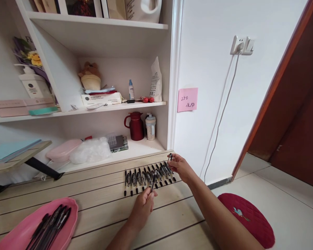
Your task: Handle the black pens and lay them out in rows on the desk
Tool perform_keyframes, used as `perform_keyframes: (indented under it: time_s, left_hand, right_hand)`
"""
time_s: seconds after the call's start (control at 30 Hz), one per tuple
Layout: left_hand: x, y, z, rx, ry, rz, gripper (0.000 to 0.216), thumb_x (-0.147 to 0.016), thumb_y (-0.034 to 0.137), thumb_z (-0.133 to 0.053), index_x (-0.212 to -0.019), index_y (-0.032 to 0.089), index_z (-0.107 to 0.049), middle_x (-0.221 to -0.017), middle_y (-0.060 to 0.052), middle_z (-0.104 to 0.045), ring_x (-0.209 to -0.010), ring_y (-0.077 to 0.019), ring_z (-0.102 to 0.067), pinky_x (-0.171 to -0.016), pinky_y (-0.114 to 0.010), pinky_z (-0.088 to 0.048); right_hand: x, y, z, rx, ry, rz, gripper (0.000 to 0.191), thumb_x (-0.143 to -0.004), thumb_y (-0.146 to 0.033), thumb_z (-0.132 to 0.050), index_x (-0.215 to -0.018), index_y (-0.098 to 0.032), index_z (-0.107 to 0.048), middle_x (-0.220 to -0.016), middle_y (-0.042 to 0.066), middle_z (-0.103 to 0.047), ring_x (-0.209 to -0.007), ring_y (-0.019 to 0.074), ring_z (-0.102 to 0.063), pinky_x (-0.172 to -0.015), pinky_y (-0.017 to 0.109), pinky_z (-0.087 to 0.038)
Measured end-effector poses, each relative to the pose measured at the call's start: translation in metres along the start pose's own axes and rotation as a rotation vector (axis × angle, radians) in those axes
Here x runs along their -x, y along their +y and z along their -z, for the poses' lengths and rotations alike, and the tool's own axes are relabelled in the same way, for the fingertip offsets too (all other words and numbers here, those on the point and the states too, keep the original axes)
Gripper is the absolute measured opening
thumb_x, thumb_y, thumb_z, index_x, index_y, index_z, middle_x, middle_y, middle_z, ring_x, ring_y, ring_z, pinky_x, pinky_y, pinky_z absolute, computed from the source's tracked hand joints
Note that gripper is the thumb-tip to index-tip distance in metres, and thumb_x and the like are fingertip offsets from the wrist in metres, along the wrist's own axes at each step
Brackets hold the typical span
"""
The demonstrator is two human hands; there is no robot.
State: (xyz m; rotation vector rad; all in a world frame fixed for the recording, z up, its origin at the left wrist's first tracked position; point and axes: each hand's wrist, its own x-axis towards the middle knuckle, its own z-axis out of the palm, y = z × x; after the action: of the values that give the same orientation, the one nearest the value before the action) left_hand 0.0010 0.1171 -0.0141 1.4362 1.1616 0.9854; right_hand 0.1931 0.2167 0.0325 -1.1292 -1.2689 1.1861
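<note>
My left hand (144,205) is closed around the lower end of a dark pen (154,180), which points up and away over a row of pens. My right hand (179,166) pinches a small black and silvery piece, seemingly a pen cap (170,157), at the right end of that row. Beneath both hands, several slim pens (131,182) lie side by side on the slatted table (101,208), with dark caps (139,178) between them. Left of my hands, a pink dish (74,215) holds several black pens (50,225).
Behind the table stands a white shelf (135,147) with a red jug (136,126), a lidded cup (150,126) and a clear plastic bag (91,151). A small folding stand (39,152) sits at left. To the right are a wall and a red stool (247,218).
</note>
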Motion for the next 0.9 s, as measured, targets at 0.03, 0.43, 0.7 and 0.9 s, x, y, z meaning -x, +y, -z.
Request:
perform_keyframes:
  time_s: [0.03, 0.43, 0.7, 0.9]
  left_hand:
    - [0.000, 0.000, 0.000, -0.007, 0.001, -0.001, 0.032, -0.078, 0.044, -0.042, -0.085, 0.014, -0.051, -0.044, 0.008, -0.036, -0.040, -0.0074, -0.030, -0.042, -0.020, -0.023]
    - [0.001, 0.003, -0.001, -0.039, -0.004, 0.000, 0.029, -0.078, 0.041, -0.039, -0.086, 0.015, -0.050, -0.042, 0.009, -0.035, -0.038, -0.0076, -0.028, -0.042, -0.020, -0.022]
    - [0.000, 0.001, -0.001, -0.009, 0.001, -0.007, 0.030, -0.077, 0.043, -0.040, -0.084, 0.015, -0.050, -0.043, 0.008, -0.034, -0.040, -0.0079, -0.029, -0.042, -0.020, -0.020]
    - [0.001, -0.001, -0.001, -0.013, 0.017, -0.001, 0.029, -0.077, 0.043, -0.041, -0.083, 0.016, -0.049, -0.043, 0.008, -0.035, -0.039, -0.0079, -0.030, -0.042, -0.019, -0.021]
  right_hand:
    - [0.004, -0.005, -0.007, -0.093, -0.037, 0.007, 0.031, -0.064, -0.036, -0.060, -0.088, -0.019, -0.051, -0.061, -0.004, -0.052, -0.056, 0.0110, -0.053, -0.050, 0.022, -0.035]
    - [0.024, -0.019, -0.043, -0.183, -0.169, 0.034, 0.028, -0.061, -0.037, -0.065, -0.075, -0.016, -0.053, -0.056, -0.004, -0.054, -0.049, 0.0077, -0.051, -0.044, 0.018, -0.034]
    - [0.028, -0.008, -0.052, -0.031, -0.312, -0.024, 0.018, -0.062, -0.025, -0.063, -0.074, -0.017, -0.053, -0.045, -0.008, -0.045, -0.042, 0.0071, -0.048, -0.040, 0.017, -0.031]
    - [0.028, -0.004, -0.051, 0.035, -0.387, -0.003, 0.009, -0.065, -0.021, -0.058, -0.071, -0.015, -0.055, -0.044, -0.007, -0.047, -0.040, 0.0057, -0.042, -0.040, 0.017, -0.030]
